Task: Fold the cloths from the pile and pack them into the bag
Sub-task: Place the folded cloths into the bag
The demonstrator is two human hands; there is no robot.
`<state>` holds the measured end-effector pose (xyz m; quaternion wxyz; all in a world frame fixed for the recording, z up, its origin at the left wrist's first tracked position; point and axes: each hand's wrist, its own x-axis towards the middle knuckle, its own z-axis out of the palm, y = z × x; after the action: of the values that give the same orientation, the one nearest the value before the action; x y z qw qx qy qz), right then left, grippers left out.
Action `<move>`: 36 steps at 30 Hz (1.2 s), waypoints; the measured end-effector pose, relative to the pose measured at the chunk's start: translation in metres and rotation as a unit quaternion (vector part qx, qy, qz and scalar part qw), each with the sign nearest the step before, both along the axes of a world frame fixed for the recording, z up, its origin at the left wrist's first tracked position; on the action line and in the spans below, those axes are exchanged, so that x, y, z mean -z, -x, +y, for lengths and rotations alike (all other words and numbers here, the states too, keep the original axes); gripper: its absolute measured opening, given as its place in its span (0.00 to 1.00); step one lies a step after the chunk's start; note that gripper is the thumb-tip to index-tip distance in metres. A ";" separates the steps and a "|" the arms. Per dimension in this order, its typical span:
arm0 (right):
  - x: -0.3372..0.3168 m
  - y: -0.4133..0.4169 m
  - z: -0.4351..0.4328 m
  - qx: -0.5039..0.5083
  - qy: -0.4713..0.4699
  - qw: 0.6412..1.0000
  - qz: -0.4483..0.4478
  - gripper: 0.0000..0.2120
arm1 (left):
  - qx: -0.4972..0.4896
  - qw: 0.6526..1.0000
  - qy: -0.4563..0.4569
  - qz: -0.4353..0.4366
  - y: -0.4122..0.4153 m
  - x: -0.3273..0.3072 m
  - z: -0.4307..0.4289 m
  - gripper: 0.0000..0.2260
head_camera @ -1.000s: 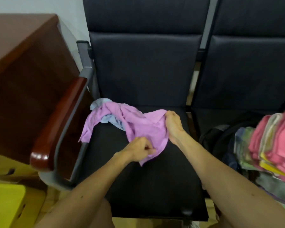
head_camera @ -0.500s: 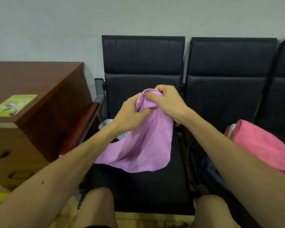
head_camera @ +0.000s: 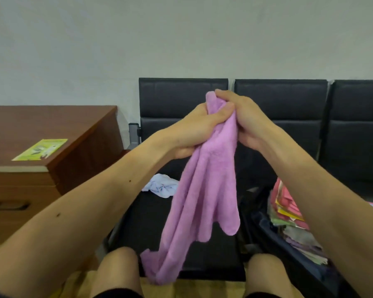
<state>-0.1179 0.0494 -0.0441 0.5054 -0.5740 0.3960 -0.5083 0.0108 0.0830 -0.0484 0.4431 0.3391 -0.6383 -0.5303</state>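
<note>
The purple cloth (head_camera: pixel 202 190) hangs in the air, bunched at its top between both hands, its lower end trailing down in front of the person's knees. The left hand (head_camera: pixel 194 130) grips its upper part with fingers curled round the fabric; the right hand (head_camera: pixel 243 117) clamps the same top edge from the other side, touching the left. Beneath lies a black seat (head_camera: pixel 151 222) in a row of black chairs against a pale wall. A light blue cloth (head_camera: pixel 162 187) rests on that seat. At right an open dark bag (head_camera: pixel 274 237) holds stacked folded cloths (head_camera: pixel 289 214). At left stands a wooden desk (head_camera: pixel 52 125) with a yellow-green leaflet (head_camera: pixel 40 149); its print is unreadable.
</note>
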 end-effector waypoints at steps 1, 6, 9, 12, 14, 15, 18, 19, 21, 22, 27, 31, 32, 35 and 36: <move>-0.001 0.002 0.005 -0.023 -0.028 0.999 -0.022 0.14 | 0.002 1.000 -0.015 0.008 0.004 -0.003 0.006 0.13; 0.001 0.008 0.026 -0.092 -0.034 0.994 -0.041 0.29 | -0.025 0.993 -0.067 0.097 0.008 -0.012 0.026 0.15; 0.016 0.013 0.042 -0.142 -0.022 0.989 0.033 0.33 | -0.071 0.981 -0.087 0.157 0.001 -0.008 0.031 0.13; 0.039 0.025 0.053 -0.161 -0.019 0.969 0.184 0.26 | -0.141 0.970 -0.103 0.171 -0.013 0.003 0.029 0.13; 0.049 0.034 0.054 -0.162 -0.028 0.953 0.253 0.23 | -0.173 0.968 -0.104 0.151 -0.024 0.012 0.027 0.12; 0.051 0.039 0.054 -0.153 -0.033 0.950 0.269 0.21 | -0.180 0.968 -0.106 0.138 -0.029 0.016 0.027 0.11; 0.051 0.055 0.051 -0.123 -0.035 0.945 0.300 0.17 | -0.199 0.970 -0.103 0.097 -0.041 0.029 0.028 0.09; 0.050 0.059 0.051 -0.117 -0.033 0.943 0.310 0.15 | -0.204 0.970 -0.096 0.091 -0.045 0.033 0.029 0.08; 0.046 0.066 0.051 -0.109 -0.018 0.940 0.323 0.15 | -0.204 0.972 -0.081 0.082 -0.050 0.039 0.031 0.08; 0.045 0.068 0.051 -0.105 -0.008 0.941 0.323 0.14 | -0.203 0.973 -0.079 0.073 -0.053 0.042 0.032 0.08; 0.038 0.076 0.054 -0.051 0.078 0.925 0.368 0.16 | -0.225 0.971 -0.069 0.030 -0.061 0.054 0.036 0.11; 0.042 0.081 0.052 0.020 0.149 0.871 0.468 0.15 | -0.241 0.969 -0.046 -0.017 -0.070 0.055 0.038 0.12; 0.043 0.084 0.052 0.038 0.163 0.852 0.496 0.14 | -0.242 0.969 -0.038 -0.035 -0.072 0.056 0.038 0.13; 0.047 0.089 0.056 0.074 0.170 0.812 0.554 0.13 | -0.245 0.966 -0.022 -0.074 -0.077 0.061 0.041 0.15; 0.048 0.091 0.057 0.082 0.167 0.802 0.568 0.13 | -0.247 0.965 -0.020 -0.081 -0.080 0.064 0.041 0.15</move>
<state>-0.2092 0.1064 -0.0920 0.0430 -0.8007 0.5669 -0.1889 0.0904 0.1236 -0.1125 0.5005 0.5372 -0.5574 -0.3876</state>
